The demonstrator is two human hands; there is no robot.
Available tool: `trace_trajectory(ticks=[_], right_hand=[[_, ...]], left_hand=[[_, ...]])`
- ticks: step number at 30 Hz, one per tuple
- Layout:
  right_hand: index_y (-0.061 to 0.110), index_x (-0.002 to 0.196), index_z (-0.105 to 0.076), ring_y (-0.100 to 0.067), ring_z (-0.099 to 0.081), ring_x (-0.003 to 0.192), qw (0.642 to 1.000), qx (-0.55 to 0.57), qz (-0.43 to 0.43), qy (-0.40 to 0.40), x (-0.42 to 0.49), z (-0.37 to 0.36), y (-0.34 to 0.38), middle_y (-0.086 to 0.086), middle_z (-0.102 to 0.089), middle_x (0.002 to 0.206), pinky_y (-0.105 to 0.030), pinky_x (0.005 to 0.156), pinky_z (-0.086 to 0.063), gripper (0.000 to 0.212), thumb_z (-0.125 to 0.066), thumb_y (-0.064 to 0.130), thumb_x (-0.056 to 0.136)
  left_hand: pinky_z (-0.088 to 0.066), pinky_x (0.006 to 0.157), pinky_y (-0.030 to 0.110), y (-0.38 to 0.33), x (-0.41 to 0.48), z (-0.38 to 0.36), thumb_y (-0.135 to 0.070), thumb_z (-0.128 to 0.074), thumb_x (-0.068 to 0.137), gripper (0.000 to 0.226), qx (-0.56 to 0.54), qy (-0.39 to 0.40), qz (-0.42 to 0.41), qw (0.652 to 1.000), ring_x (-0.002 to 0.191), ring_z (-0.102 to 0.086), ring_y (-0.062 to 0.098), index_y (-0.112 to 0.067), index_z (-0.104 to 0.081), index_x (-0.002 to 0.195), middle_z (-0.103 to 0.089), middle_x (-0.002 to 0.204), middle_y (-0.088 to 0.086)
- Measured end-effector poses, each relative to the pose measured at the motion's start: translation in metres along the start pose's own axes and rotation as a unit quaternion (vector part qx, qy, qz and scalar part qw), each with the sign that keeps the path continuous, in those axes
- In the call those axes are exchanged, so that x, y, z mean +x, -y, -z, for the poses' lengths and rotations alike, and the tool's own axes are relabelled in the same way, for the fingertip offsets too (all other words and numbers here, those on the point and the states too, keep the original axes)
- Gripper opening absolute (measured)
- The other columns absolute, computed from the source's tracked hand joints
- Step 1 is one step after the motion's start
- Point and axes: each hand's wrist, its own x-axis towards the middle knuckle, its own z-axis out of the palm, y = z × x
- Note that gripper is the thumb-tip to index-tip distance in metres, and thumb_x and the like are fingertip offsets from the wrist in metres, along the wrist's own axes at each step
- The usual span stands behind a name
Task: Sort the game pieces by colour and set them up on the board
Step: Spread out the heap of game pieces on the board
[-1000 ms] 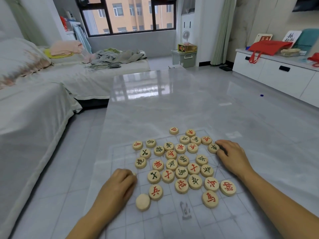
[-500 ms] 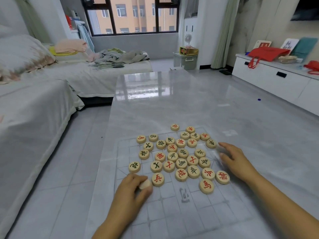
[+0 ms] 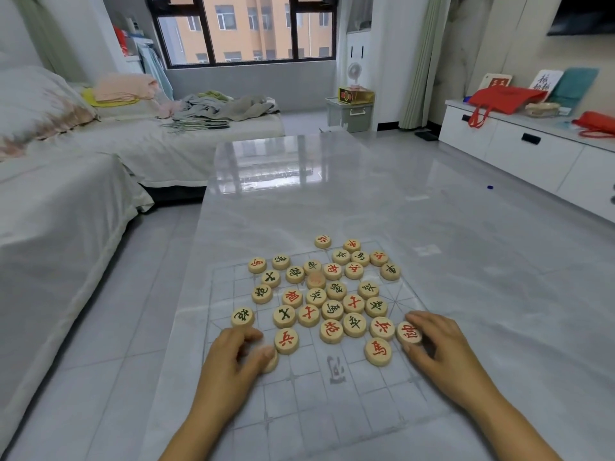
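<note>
Two colours of marking, red and dark, lie mixed on the pieces (image 3: 332, 296) in the head view, a crowded cluster on the middle of the board (image 3: 336, 414). The board is a thin see-through sheet with a printed grid, flat on the glossy tabletop (image 3: 332, 194). Nothing looks sorted yet.

The left hand (image 3: 233, 361) is curled at the board's near left. Its thumb and fingers grip a blank-faced piece (image 3: 273, 362), mostly hidden under the thumb. The right hand (image 3: 444, 352) sits at the cluster's near right corner. Its forefinger and thumb pinch a red-marked piece (image 3: 408, 332), which touches its neighbour.

Several things could go wrong from here:
- The piece under the left thumb shows no marking, so its colour cannot be read, and it could land in the wrong group unless it is turned over.
- Most discs sit edge to edge, so dragging the red one out sideways would likely shove its neighbours and scatter the cluster; a lift is safer than a slide.
- The sheet looks light on a slick surface, so a push from either wrist could skid it and carry every piece along.
- One dark-marked piece (image 3: 242, 317) sits apart at the board's left margin, near the tabletop's edge, and a nudge could send it to the floor (image 3: 100, 361).
</note>
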Motion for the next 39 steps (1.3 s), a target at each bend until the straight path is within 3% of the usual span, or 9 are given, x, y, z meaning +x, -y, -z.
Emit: trace_trajectory(ticks=[3, 9, 13, 19, 25, 28, 31, 35, 39], right_hand=[[0.020, 0.127, -0.052, -0.011, -0.036, 0.124, 1.000, -0.007, 0.005, -0.002, -0.001, -0.001, 0.000, 0.005, -0.049, 0.134, -0.029, 0.106, -0.030, 0.047, -0.065, 0.029, 0.083], [0.029, 0.118, -0.056, -0.001, -0.031, 0.117, 0.999, -0.014, 0.024, 0.022, -0.002, 0.002, 0.004, 0.017, -0.045, 0.126, -0.023, 0.099, -0.024, 0.060, -0.060, 0.062, 0.068], [0.029, 0.126, -0.049, -0.006, -0.032, 0.124, 1.000, -0.014, 0.016, 0.020, -0.002, 0.003, 0.005, 0.019, -0.041, 0.125, -0.021, 0.100, -0.020, 0.057, -0.066, 0.049, 0.076], [0.033, 0.123, -0.051, 0.001, -0.033, 0.114, 1.000, 0.008, 0.008, 0.016, -0.004, 0.004, 0.007, 0.024, -0.041, 0.119, -0.022, 0.097, -0.025, 0.070, -0.035, 0.073, 0.068], [0.032, 0.126, -0.049, 0.000, -0.030, 0.118, 1.000, 0.003, 0.012, 0.025, -0.005, 0.005, 0.010, 0.021, -0.042, 0.124, -0.021, 0.100, -0.022, 0.054, -0.055, 0.056, 0.079], [0.036, 0.131, -0.042, 0.003, -0.026, 0.120, 0.999, -0.021, 0.021, 0.041, -0.006, 0.005, 0.010, 0.026, -0.034, 0.126, -0.020, 0.100, -0.018, 0.078, -0.041, 0.079, 0.066], [0.042, 0.138, -0.027, 0.007, -0.017, 0.128, 0.996, -0.050, 0.039, 0.060, -0.006, 0.003, 0.008, 0.030, -0.020, 0.137, -0.019, 0.105, -0.013, 0.094, -0.019, 0.091, 0.059], [0.050, 0.138, -0.006, 0.015, 0.006, 0.133, 0.980, -0.119, 0.117, 0.109, -0.008, 0.001, 0.014, 0.035, 0.007, 0.143, -0.012, 0.107, -0.003, 0.075, 0.000, 0.083, 0.071], [0.053, 0.135, -0.009, 0.016, 0.007, 0.133, 0.974, -0.124, 0.137, 0.129, -0.009, 0.001, 0.015, 0.037, 0.004, 0.142, -0.009, 0.107, -0.001, 0.069, 0.007, 0.079, 0.073]], left_hand=[[-0.042, 0.076, 0.022, 0.000, -0.001, 0.000, -0.062, -0.068, 0.054, 0.048, 0.069, 0.044, -0.043, 0.996, 0.092, -0.049, 0.002, -0.041, -0.052, 0.094, -0.052, 0.097, -0.022], [-0.039, 0.074, 0.013, -0.003, -0.002, -0.003, -0.034, -0.079, 0.068, 0.045, 0.085, 0.026, -0.059, 0.994, 0.091, -0.050, 0.007, -0.032, -0.053, 0.104, -0.052, 0.096, -0.019], [-0.038, 0.072, 0.014, -0.013, 0.005, -0.003, -0.034, -0.077, 0.071, 0.056, 0.082, 0.047, -0.027, 0.995, 0.089, -0.049, 0.006, -0.030, -0.046, 0.117, -0.051, 0.103, -0.009], [-0.039, 0.074, 0.011, -0.012, 0.002, -0.008, -0.027, -0.080, 0.068, 0.056, 0.014, 0.058, -0.024, 0.998, 0.095, -0.050, 0.001, -0.039, -0.043, 0.107, -0.053, 0.104, -0.012], [-0.039, 0.077, 0.009, -0.004, -0.001, -0.009, -0.022, -0.078, 0.071, 0.051, 0.013, 0.041, -0.045, 0.998, 0.096, -0.050, -0.001, -0.034, -0.046, 0.110, -0.052, 0.103, -0.015], [-0.038, 0.080, 0.010, -0.001, 0.001, -0.011, -0.026, -0.076, 0.073, 0.051, 0.037, 0.035, -0.057, 0.997, 0.097, -0.047, -0.003, -0.027, -0.050, 0.117, -0.050, 0.103, -0.016], [-0.039, 0.089, 0.018, -0.003, 0.001, -0.012, -0.050, -0.066, 0.068, 0.059, 0.062, 0.037, -0.076, 0.994, 0.099, -0.046, 0.000, -0.026, -0.051, 0.119, -0.046, 0.103, -0.024], [-0.031, 0.089, 0.013, -0.005, -0.003, -0.016, -0.059, -0.042, 0.068, 0.061, 0.123, 0.032, -0.134, 0.983, 0.106, -0.039, 0.004, -0.027, -0.054, 0.118, -0.044, 0.113, -0.016], [-0.030, 0.100, 0.023, -0.014, -0.001, -0.019, -0.057, -0.041, 0.076, 0.059, 0.175, 0.048, -0.170, 0.969, 0.124, -0.034, 0.009, -0.029, -0.048, 0.127, -0.042, 0.135, -0.006]])
